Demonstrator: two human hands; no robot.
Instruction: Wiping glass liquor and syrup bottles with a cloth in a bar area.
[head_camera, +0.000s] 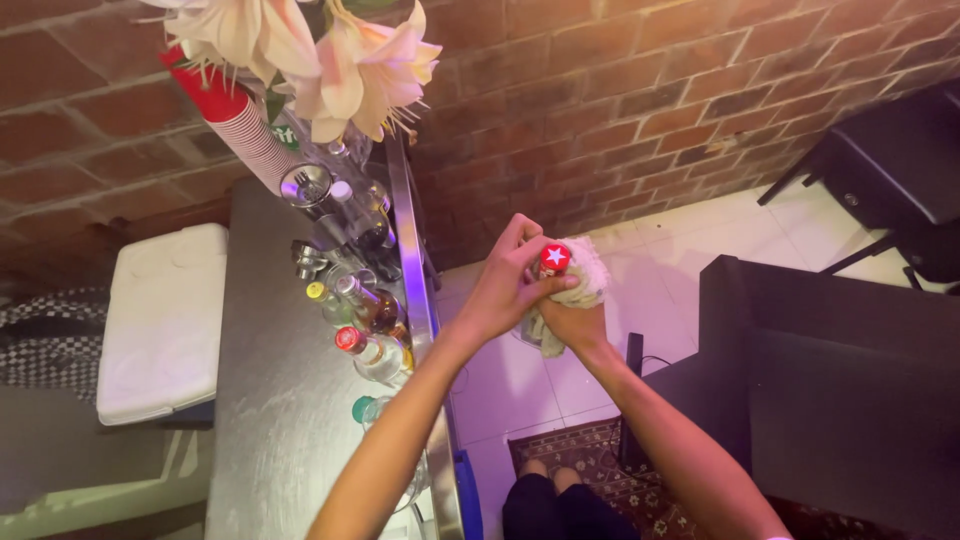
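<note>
Leftmost, a white rectangular cooler (165, 320) adjoins the grey steel counter (270, 420), whose right edge carries a row of glass bottles (365, 330). Past that edge, over the floor, the left hand (505, 285) grips a red-capped bottle (554, 258) at its neck while the right hand (575, 320) clasps a pale cloth (590, 280) around it. Wiping seems underway; turning the bottle likely follows.

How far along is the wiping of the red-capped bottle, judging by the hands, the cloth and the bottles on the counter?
Done: nothing can be told as finished. In hand: the right hand holds a bottle wrapped in a cloth, and the left hand grips near its red cap. Left: several more bottles stand on the steel counter, untouched; whether they are already wiped cannot be seen.
</note>
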